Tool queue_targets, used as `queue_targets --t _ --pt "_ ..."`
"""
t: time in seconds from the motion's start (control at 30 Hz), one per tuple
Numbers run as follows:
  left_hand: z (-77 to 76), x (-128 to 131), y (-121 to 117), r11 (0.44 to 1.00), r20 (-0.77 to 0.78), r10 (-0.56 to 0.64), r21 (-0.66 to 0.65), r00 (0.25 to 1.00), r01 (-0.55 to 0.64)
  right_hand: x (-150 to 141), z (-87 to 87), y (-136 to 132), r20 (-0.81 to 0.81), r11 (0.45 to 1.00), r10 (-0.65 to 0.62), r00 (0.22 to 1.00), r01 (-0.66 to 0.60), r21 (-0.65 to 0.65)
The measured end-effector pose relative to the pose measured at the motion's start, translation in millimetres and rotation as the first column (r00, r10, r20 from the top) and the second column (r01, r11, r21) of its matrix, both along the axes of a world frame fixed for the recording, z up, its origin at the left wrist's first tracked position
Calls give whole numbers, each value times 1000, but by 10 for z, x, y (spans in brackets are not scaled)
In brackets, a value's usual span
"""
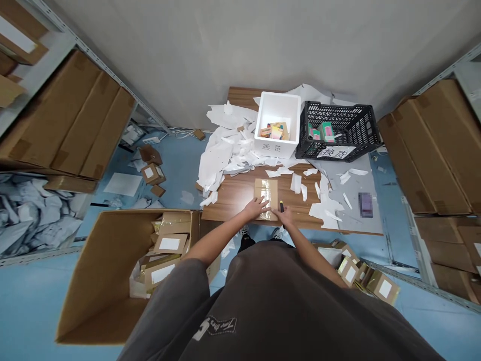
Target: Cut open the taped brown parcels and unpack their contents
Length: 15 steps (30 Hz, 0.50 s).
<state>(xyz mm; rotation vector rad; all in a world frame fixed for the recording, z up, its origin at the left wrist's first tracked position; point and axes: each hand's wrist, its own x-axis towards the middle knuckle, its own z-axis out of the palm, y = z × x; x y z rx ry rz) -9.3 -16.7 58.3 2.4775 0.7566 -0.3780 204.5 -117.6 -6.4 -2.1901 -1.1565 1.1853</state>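
Note:
A small flat cardboard box [266, 185] lies at the front edge of the wooden table [236, 198], with shiny clear tape down its middle. My left hand [256, 207] rests on the left side of the box, its fingers stretched out over the tape. At the box's right front corner, my right hand [285, 216] is closed around a slim black tool [281, 206] with a yellow end, too small to identify surely. Its fingertips reach the tape near the box's front edge.
Torn white paper [229, 150] covers the table's left and back. Behind stand a white foam bin [277, 148] and a black crate [338, 153] holding small packages. A large open carton [97, 281] of boxes stands left; more parcels [349, 268] sit low right. Shelves flank both sides.

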Motion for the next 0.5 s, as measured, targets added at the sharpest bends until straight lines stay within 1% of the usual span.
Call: queue_targets --t 0.03,0.1,0.17,0.23,0.3,0.4,0.43,0.5 --pt "-25 25 24 1000 15 -24 20 1000 24 -41 -41 -69 -32 1000 -11 999 11 -5" --pt "-64 67 67 995 37 -74 68 997 71 -91 -97 -68 -61 995 -97 993 97 -15" --pt "-89 87 101 987 40 -114 117 993 108 -77 -109 94 -26 985 -172 985 172 -1" --pt "-111 85 101 982 41 -100 167 994 92 -12 -82 360 27 980 -201 979 200 19" --pt "-137 76 51 977 40 -3 212 999 -5 61 -26 661 41 989 -145 989 144 40" --pt "-179 82 -77 946 36 197 254 980 -199 102 82 1029 11 997 0 1000 -1 73" --pt "-189 93 -116 937 29 241 252 970 -240 97 117 1102 6 996 27 1000 -27 84" --pt "-202 126 -170 933 3 289 224 957 -282 89 180 1152 5 993 26 1000 -27 114"
